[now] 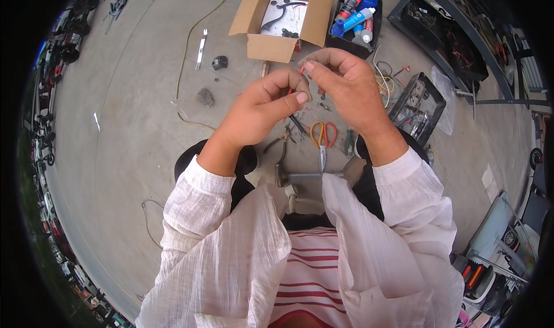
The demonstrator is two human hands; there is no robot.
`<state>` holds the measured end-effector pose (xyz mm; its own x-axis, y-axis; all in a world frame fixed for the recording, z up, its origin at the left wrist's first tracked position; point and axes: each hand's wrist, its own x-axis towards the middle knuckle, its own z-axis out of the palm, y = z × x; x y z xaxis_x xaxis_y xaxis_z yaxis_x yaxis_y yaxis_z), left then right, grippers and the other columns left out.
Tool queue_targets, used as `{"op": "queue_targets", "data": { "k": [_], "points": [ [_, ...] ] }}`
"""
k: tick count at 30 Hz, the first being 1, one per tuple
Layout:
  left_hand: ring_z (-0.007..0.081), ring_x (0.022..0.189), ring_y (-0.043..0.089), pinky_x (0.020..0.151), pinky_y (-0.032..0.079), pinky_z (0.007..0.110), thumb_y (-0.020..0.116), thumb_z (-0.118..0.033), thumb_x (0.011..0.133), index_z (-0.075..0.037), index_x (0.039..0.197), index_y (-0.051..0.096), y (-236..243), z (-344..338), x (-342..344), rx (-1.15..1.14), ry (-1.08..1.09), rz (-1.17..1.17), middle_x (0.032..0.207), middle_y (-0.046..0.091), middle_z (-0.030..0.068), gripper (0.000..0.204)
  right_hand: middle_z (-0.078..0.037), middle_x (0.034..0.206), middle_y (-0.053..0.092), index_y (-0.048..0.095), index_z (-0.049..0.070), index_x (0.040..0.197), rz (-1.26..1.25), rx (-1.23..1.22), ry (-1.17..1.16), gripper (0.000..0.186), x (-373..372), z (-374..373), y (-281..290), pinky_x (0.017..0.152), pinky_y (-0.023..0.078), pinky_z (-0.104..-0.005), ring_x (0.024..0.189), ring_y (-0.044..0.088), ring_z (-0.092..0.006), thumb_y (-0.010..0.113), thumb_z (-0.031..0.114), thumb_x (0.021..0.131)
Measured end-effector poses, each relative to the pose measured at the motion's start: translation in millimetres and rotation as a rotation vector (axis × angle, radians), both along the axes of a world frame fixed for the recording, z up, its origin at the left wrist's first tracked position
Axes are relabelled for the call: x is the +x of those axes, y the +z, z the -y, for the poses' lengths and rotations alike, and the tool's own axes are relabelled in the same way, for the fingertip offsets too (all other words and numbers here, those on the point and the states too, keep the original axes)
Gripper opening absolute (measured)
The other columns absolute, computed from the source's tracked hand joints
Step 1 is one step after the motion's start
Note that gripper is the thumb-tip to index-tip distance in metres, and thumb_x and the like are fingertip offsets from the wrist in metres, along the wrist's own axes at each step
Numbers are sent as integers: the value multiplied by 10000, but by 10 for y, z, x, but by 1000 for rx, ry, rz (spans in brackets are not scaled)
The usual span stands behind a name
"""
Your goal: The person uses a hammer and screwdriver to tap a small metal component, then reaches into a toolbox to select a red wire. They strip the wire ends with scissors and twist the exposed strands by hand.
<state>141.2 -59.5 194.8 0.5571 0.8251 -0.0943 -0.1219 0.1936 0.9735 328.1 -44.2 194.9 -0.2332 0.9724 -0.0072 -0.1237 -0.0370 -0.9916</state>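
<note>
In front of me, my left hand [259, 106] is closed in a pinch on a thin red wire [302, 70]. My right hand [349, 83] pinches the same wire near its upper end, between thumb and forefinger; the fingers partly hide it. On the floor below the hands lie scissors [322, 149] with one orange and one red handle. Dark-handled pliers [282, 145] rest to the left of them, and a green-handled tool [349, 142] to their right. Nearer to me is what looks like a hammer [281, 175], its outline partly unclear.
An open cardboard box [271, 47] with dark parts stands ahead. Beside it is a black crate [352, 46] of bottles. At right sit a black tray [437, 111] of small metal parts and a metal rack [456, 31]. A black tape roll [220, 62] and long cord [186, 57] lie left.
</note>
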Motion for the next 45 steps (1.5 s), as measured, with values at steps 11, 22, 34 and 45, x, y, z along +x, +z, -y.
{"op": "queue_targets", "data": {
  "k": [11,22,34,45],
  "points": [
    [95,912,468,840,375,249,587,-104,948,-45,958,568,-54,-8,49,31,26,-81,953,516,-14,63,-9,828,666,667,-10,925,41,9,-85,89,51,-5,19,662,489,-214,744,586,-50,643,55,869],
    [98,907,462,857,365,253,591,-133,951,-49,926,569,-46,-6,41,45,67,-64,926,526,-15,90,-14,808,662,662,-21,930,196,28,-108,128,97,-8,24,646,484,-228,727,574,-53,662,86,861],
    [61,852,477,776,396,227,593,-104,948,-40,952,580,-66,9,12,12,81,-10,895,537,-45,66,-88,825,620,619,8,890,457,456,-110,100,53,35,57,620,478,-325,701,605,-206,656,47,806],
    [72,781,391,711,341,225,604,-186,940,-60,923,579,8,70,43,-181,79,99,944,493,-21,130,-138,839,609,588,-7,878,544,521,-204,90,-39,36,-6,683,479,-393,772,601,-331,639,39,820]
  ]
}}
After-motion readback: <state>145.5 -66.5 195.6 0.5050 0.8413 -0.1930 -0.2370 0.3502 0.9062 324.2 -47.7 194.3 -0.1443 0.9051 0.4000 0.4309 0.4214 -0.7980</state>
